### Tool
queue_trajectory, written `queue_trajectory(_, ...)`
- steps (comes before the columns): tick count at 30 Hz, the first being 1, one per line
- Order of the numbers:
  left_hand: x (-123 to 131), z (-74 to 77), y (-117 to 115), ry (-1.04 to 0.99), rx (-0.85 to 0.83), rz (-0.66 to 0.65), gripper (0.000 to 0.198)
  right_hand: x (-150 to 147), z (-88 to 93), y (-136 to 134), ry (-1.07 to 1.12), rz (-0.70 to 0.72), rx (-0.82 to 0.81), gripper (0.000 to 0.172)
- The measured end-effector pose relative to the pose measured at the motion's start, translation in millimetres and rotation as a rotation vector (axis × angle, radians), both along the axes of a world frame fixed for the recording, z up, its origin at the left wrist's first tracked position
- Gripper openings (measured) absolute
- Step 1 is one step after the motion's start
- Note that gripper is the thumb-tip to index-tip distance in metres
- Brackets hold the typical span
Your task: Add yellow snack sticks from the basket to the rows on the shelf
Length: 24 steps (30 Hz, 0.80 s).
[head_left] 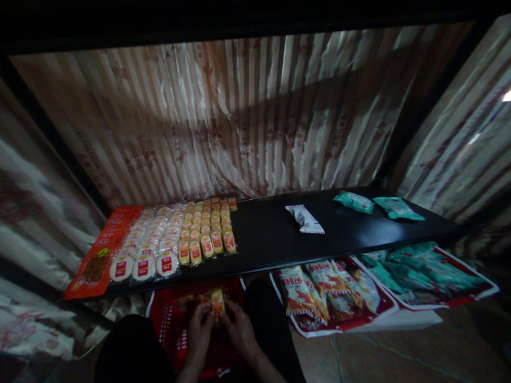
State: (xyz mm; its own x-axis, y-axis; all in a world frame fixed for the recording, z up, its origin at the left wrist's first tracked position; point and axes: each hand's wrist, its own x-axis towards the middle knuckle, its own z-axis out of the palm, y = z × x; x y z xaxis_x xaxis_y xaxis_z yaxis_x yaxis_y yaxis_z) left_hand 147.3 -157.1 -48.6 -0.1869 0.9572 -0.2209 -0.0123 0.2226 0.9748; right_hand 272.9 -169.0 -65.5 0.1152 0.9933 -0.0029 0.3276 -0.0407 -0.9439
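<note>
Beside smooth shelving (262, 234), hands (200, 332) hold an oblong packet (217, 302).

Too small to read: print on the yellow packet (217, 303) between left hand (200, 333) and right hand (240, 331). Partly hidden by hands, left knee (126, 358) and shelf (266, 231), contents lost in shadow: the red basket (159, 306). Cut off by the bottom edge: both forearms (268, 369).
</note>
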Motion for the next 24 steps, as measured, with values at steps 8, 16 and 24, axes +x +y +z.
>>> queue_trajectory(8,21.1,32.9,10.5,0.024,0.079,-0.038,0.011,17.9,30.4,10.9,-0.040,-0.022,0.056,0.038)
queue_trajectory(16,27.1,47.3,20.0,0.084,0.137,-0.055,0.013,23.9,51.4,22.2,-0.013,-0.018,0.075,0.040)
queue_trajectory(24,34.2,54.2,31.6,0.209,0.181,-0.044,0.018,32.3,63.9,37.5,-0.038,-0.020,0.121,0.037)
